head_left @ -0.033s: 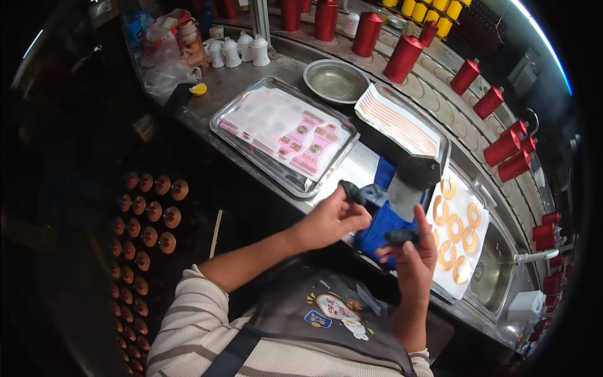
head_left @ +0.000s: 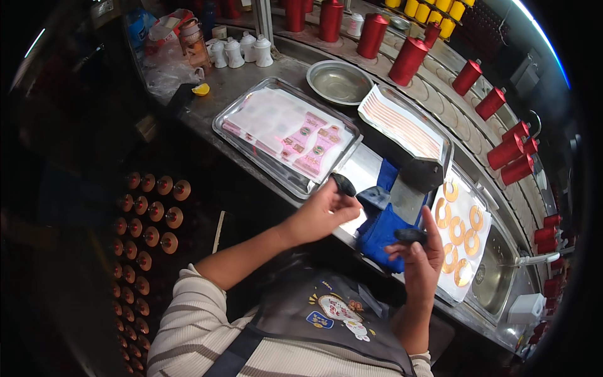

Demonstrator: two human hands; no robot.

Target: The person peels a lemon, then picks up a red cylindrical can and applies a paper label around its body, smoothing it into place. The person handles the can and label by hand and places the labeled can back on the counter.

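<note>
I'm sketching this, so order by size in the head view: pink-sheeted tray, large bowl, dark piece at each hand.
1. Pink-sheeted tray
2. Large bowl
3. Dark piece at left hand, dark piece at right hand: look alike, unranked

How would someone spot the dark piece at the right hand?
On the metal counter, find the white sheet with gold rings beside the sink. Left of it is the right hand, a dark oval piece at its fingers. Its twin at the left hand sits nearer the pink-printed sheets; this one, the gold rings.
</note>
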